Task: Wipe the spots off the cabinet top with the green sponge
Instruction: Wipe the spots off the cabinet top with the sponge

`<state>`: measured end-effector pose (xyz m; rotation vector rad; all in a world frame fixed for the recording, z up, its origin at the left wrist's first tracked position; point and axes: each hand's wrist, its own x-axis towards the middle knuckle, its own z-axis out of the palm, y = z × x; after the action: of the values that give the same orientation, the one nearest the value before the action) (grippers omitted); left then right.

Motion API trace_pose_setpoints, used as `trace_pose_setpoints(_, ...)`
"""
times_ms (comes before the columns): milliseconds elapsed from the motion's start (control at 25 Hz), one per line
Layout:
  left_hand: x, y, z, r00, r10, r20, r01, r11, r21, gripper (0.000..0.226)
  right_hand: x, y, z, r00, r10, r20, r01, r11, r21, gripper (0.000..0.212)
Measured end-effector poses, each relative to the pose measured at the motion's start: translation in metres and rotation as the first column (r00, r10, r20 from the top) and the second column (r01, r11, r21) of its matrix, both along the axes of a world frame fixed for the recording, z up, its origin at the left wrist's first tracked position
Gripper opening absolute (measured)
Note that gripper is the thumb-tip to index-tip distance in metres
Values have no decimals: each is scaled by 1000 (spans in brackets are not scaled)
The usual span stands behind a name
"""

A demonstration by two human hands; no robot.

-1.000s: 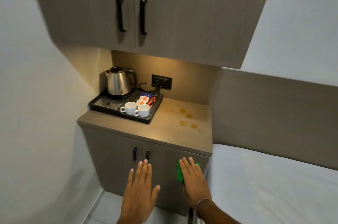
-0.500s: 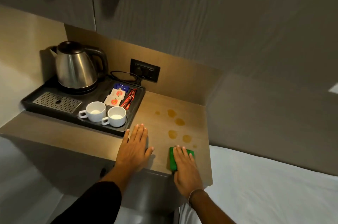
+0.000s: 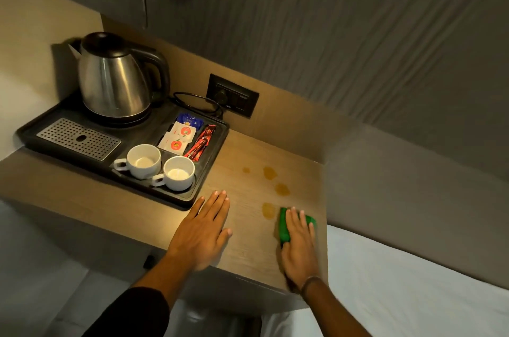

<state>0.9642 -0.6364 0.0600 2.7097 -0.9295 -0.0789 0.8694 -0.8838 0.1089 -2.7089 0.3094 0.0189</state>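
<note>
Several amber spots (image 3: 276, 183) mark the right half of the wooden cabinet top (image 3: 248, 248). My right hand (image 3: 298, 247) presses flat on the green sponge (image 3: 283, 228), which lies on the top just right of the nearest spot (image 3: 267, 210). Most of the sponge is hidden under my fingers. My left hand (image 3: 202, 232) rests flat on the top with its fingers spread, holding nothing, in front of the black tray's corner.
A black tray (image 3: 212, 168) on the left carries a steel kettle (image 3: 114, 77), two white cups (image 3: 161, 167) and sachets (image 3: 181, 138). A wall socket (image 3: 232, 95) sits behind. Upper cabinets hang overhead. A white bed (image 3: 413, 281) borders the cabinet's right side.
My view has come closer to the cabinet top. Both hands rose from the cabinet front onto the top, and the right hand pushed the sponge forward over the nearest right spot.
</note>
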Motion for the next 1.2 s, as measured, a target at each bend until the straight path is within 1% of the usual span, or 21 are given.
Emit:
trace_pose_setpoints(80,-1,0,-3,1000,11,-4,-11,1000,-14,72,-31,-9,-14,979,203,-10,-203,979,-10,87)
trace_pose_setpoints(120,-1,0,-4,1000,13,1,-13,1000,-23,72,-53,-24,-19,970,243,-16,-243,970,-22,88)
trace_pose_setpoints(160,0,0,-5,1000,17,5,-17,999,-34,73,-67,-41,-23,971,241,-3,-241,970,-28,87)
trace_pose_setpoints(240,1,-1,-7,1000,24,12,-24,999,-48,73,-55,-61,-22,988,145,51,-144,989,-15,80)
trace_pose_setpoints(320,1,-1,-9,1000,21,12,-21,999,-35,73,-5,-49,-13,993,-9,114,8,1000,4,76)
trace_pose_setpoints(360,2,-1,-10,1000,20,18,-19,999,-34,73,17,-31,-5,994,-43,102,40,999,32,77)
trace_pose_setpoints(400,2,-1,-9,999,23,24,-22,999,-38,73,31,-13,-2,996,-7,88,2,999,50,79)
trace_pose_setpoints(480,2,-1,-9,999,28,23,-27,999,-41,73,24,5,-14,976,206,67,-209,977,51,82)
trace_pose_setpoints(520,2,-1,-9,999,29,23,-28,998,-47,73,8,-3,-22,949,310,58,-312,949,44,83)
trace_pose_setpoints(560,2,-1,-11,999,36,23,-34,998,-58,73,-13,-18,-26,927,371,53,-373,927,33,84)
trace_pose_setpoints(600,2,0,-12,999,42,19,-41,997,-63,73,-27,-37,-28,918,391,61,-393,919,17,86)
trace_pose_setpoints(680,4,-1,-12,999,36,17,-35,998,-61,74,-15,-61,-25,936,337,104,-339,941,6,83)
trace_pose_setpoints(760,2,-1,-12,999,23,26,-22,998,-54,74,28,-49,-16,980,150,133,-155,988,21,79)
trace_pose_setpoints(800,2,-1,-11,999,27,32,-25,998,-55,73,43,-32,-10,990,87,112,-95,994,62,80)
trace_pose_setpoints(840,1,-1,-10,998,38,40,-36,997,-63,73,49,-14,-9,990,111,90,-119,989,92,82)
trace_pose_setpoints(880,0,-1,-9,998,46,46,-43,996,-72,73,46,-5,-12,977,200,78,-207,973,98,84)
trace_pose_setpoints(960,-1,-1,-8,997,51,50,-47,995,-84,72,19,-23,-27,921,386,57,-389,919,60,89)
trace_pose_setpoints(1000,-2,-1,-9,998,52,47,-48,995,-92,72,2,-46,-32,910,411,57,-413,910,29,89)
trace_pose_setpoints(1080,-2,-2,-9,997,59,42,-54,992,-114,72,1,-87,-30,924,370,94,-374,927,27,82)
trace_pose_setpoints(1120,-2,-2,-8,998,59,37,-54,991,-120,72,20,-98,-28,941,315,121,-321,947,33,78)
trace_pose_setpoints(1200,-1,-2,-7,999,48,20,-46,992,-122,72,79,-90,-16,979,154,134,-159,987,33,74)
